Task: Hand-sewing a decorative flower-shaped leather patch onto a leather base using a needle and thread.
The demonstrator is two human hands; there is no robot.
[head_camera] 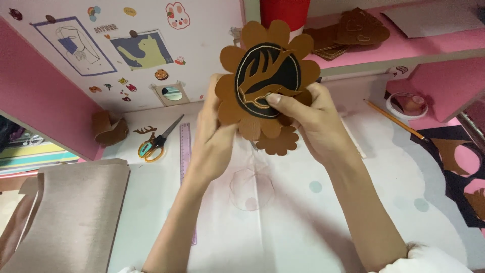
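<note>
Flower cutout (242, 108), brown, scalloped edge, held up in front of you above the white table (303, 222), tilted toward the camera. Black disc (270, 71) at its centre, with a brown antler shape outlined in pale stitching.

Your right hand (308, 121): raised from the lower right, forearm bare, white cuff at the frame's bottom edge. Thumb pressed on the lower rim of the black disc, fingers curled behind the flower cutout; it pinches the piece between thumb and fingers.

Your left hand (214, 139): raised from the lower centre, back of the hand toward the camera, fingers closed on the cutout's left edge. Its fingertips are hidden behind the brown petals, so you cannot see exactly how they grip.

Second flower piece (278, 141): smaller, brown, showing below the first between your two hands. Whether it is attached or merely held along with it cannot be told.

Table items, well apart from the hands: scissors (154, 144) with yellow and green handles to the left; purple ruler (185, 151) beside them, its lower end hidden behind your left forearm; pencil (394, 119) to the right; small round tub (406, 106) by the pencil's far end; black sheet (454, 172) with cut-out holes, cut off at the right edge; beige sheet (76, 212) at lower left.

Shelf (404, 50), pink, upper right: stack of brown pieces (348, 30).
</note>
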